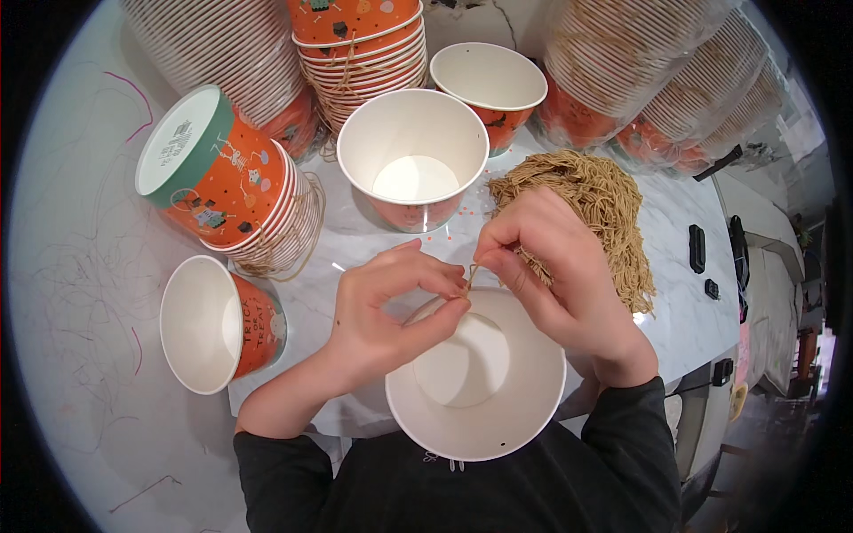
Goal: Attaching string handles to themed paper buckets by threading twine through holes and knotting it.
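Over the far rim of a white-lined paper bucket [524, 391], my left hand [378, 306] and my right hand [569, 275] meet. A thin tan string [472, 274] is pinched between the thumb and fingertips of my left hand, and my right fingertips close on its upper end. The bucket stands close to my body with its mouth up; a small dark hole shows near its near rim. Whether the string passes through the far rim is hidden by my fingers. Just beyond my right hand lies a heap of tan strings [595, 204].
Two upright paper buckets [413, 151] [489, 80] stand beyond my hands. At left are a tipped bucket [200, 324] and a leaning orange stack [235, 178] with string handles. Tall stacks [360, 62], some wrapped in clear plastic [631, 53], line the back. Small black objects [697, 249] lie right.
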`<state>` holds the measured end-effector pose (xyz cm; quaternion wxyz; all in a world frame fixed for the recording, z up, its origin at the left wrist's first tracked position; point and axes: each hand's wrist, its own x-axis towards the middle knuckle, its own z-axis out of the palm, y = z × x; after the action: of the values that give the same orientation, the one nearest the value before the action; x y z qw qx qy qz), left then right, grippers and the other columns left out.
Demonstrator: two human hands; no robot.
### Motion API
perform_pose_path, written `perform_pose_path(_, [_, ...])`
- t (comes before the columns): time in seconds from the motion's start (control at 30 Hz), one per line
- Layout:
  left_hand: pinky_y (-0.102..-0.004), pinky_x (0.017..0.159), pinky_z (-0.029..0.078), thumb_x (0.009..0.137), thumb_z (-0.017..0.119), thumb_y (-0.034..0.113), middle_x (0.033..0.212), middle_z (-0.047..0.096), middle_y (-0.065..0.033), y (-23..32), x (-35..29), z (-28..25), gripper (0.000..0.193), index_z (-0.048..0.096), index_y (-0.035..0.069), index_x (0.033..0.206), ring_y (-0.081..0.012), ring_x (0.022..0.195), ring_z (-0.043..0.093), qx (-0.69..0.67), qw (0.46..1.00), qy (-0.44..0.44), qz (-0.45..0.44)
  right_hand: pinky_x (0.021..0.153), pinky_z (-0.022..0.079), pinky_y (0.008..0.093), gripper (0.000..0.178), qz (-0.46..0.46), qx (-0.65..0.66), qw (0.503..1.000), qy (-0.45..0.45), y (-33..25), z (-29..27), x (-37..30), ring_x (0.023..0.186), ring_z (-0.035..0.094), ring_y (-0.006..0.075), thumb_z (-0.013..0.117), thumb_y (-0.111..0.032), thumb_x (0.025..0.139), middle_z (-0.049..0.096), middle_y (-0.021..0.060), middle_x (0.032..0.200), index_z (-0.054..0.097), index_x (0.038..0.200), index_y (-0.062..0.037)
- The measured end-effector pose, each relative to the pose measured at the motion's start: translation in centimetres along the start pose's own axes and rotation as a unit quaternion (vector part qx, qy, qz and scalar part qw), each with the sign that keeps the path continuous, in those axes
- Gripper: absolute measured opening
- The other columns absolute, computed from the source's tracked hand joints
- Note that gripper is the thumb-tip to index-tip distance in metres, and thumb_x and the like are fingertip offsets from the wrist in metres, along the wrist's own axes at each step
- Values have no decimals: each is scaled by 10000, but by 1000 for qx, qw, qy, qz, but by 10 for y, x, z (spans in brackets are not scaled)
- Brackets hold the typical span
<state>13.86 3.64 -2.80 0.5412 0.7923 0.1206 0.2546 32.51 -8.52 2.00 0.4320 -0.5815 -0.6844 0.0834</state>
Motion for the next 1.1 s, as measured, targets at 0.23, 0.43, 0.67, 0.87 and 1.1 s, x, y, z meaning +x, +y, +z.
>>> perform_pose_path(0.23, [-493,1061,463,757,768,11,928,761,-74,-5,1,3,105,725,52,843,-216,930,728,94,994,16,56,732,429,375,97,-17,-110,986,120,1,-4,-1,829,549,304,663,27,864,589,102,861,624,942,-14])
perform_pose_path(0.43, [-351,820,571,813,749,44,891,739,-106,6,3,-1,85,718,5,882,-235,835,735,84,995,-18,-54,735,428,379,91,-50,-249,949,187,11,-10,1,818,552,303,662,23,880,584,107,857,629,953,-18])
perform_pose_path(0.67, [-286,740,582,826,779,30,955,742,-93,15,-1,2,115,726,-13,919,-170,790,723,121,988,-4,-94,624,421,309,20,21,-116,975,190,6,-2,-2,702,553,209,637,1,945,572,67,815,622,957,-6])
perform_pose_path(0.87, [-317,627,555,861,738,101,870,716,-108,5,4,-34,96,720,25,918,-238,738,718,180,979,54,-76,548,370,227,122,225,450,863,40,-4,-39,-13,611,408,32,538,-104,1045,522,-31,766,595,1078,-2])
perform_pose_path(1.1, [-341,821,537,906,715,98,1000,721,-181,12,0,-49,255,718,12,1147,-248,771,737,492,855,141,86,805,614,395,178,231,453,860,27,-10,-23,-12,751,653,155,546,-108,1011,613,86,896,565,1122,30])
